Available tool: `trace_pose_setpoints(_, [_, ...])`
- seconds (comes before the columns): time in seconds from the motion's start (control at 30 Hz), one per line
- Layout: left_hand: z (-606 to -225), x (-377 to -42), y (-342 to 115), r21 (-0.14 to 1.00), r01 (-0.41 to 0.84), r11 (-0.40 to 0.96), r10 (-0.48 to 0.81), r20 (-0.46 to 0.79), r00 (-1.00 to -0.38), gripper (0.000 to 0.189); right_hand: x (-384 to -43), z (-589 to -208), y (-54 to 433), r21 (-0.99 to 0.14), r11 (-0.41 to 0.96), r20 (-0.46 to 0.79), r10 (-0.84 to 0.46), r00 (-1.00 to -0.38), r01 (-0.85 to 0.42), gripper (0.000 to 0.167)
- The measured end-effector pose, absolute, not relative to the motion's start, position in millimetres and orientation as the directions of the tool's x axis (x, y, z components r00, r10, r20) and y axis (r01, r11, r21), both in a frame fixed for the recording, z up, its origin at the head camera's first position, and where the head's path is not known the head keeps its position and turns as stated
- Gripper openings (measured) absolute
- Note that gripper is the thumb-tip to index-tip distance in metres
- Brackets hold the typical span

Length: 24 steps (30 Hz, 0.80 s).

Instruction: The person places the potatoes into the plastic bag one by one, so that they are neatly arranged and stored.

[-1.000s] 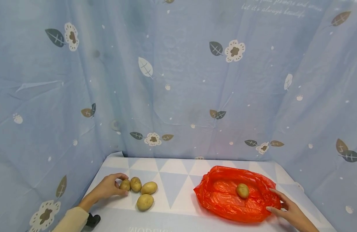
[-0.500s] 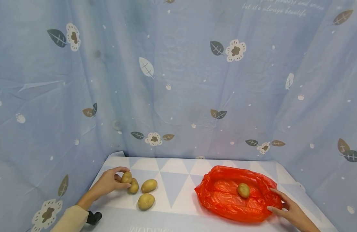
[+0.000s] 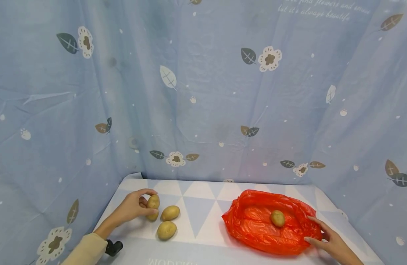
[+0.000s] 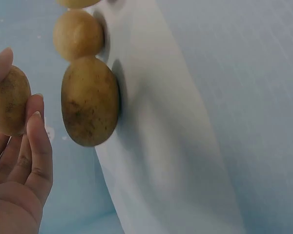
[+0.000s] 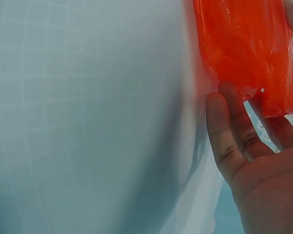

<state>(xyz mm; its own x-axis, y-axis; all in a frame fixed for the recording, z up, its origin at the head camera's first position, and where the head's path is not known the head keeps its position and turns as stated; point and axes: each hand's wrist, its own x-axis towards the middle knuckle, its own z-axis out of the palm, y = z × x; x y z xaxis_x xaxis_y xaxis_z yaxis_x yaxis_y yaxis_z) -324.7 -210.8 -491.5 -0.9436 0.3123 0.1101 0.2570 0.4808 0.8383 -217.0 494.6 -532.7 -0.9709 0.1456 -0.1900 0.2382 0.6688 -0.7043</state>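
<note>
My left hand [image 3: 132,208] grips a small potato [image 3: 153,201] between thumb and fingers, raised off the table at the left. In the left wrist view that potato [image 4: 10,101] shows a brownish yellow skin. Right below it in the head view lies a second potato [image 3: 152,215], partly hidden. Two more, an oblong potato [image 3: 170,213] and a rounder potato [image 3: 167,230], rest just to the right. On the right, my right hand [image 3: 332,243] holds the end of a spread red plastic bag [image 3: 249,239], its fingers beneath the plastic in the right wrist view [image 5: 249,48]. One potato [image 3: 277,218] sits in the bag.
A white and pale blue table cloth [image 3: 198,213] with triangles covers the tabletop. Behind and beside it hangs a blue curtain [image 3: 210,110] printed with leaves and flowers. A black object [image 3: 114,248] is by the left wrist.
The left hand has lifted the leftmost potato off the table and carried it to the right, over the neighbouring potato. The right hand stays at the bag.
</note>
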Motion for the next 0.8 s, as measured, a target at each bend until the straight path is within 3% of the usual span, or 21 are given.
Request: trace_pose_setpoints(0.8, [-483.9, -328.2, -145.9, 0.856, 0.307, 0.416, 0.402, 0.130, -0.907, 0.064, -215.0, -529.6, 494.2, -0.703, 0.666, -0.195, 0.154, -0.969, 0.248, 0.094])
